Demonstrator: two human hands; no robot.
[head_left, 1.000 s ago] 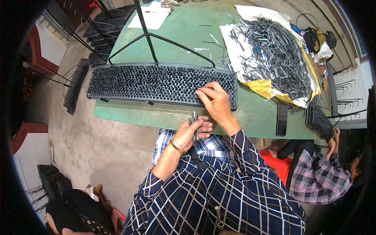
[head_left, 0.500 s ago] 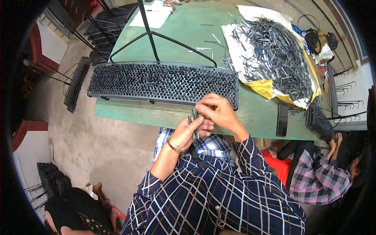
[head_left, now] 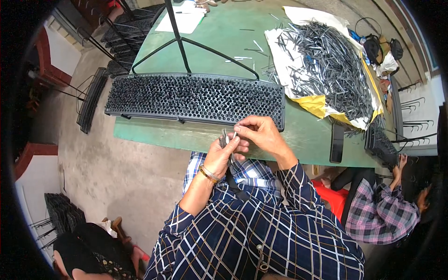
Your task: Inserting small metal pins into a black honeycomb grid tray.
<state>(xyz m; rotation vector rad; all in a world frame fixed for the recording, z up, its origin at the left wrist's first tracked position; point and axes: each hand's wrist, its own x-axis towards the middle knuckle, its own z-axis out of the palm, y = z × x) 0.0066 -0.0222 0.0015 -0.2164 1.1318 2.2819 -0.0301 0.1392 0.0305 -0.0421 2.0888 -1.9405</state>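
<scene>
My left hand [head_left: 222,156] is closed around a small bundle of slim grey pen-like rods [head_left: 223,140], in front of the table's near edge. Just right of it, my right hand [head_left: 261,133] pinches the upper end of one pale rod [head_left: 234,134] between thumb and forefinger; its lower end meets the left thumb. Beyond both hands a long black rack [head_left: 196,100], dotted with rows of round holes, lies on the green table. Dark pieces stick up from many holes, most thickly toward its left and far side. Fingers hide part of the bundle.
A large heap of similar rods [head_left: 326,65] lies on a white and yellow sack [head_left: 311,106] at the right. Near it is a black phone [head_left: 336,142]. A black metal stand [head_left: 176,39] rises behind the rack. Another person [head_left: 380,210] works at the lower right.
My right hand has come down slightly, its fingertips now at one rod's end. The bundle has tilted a little in my left hand. The other person's hands have shifted.
</scene>
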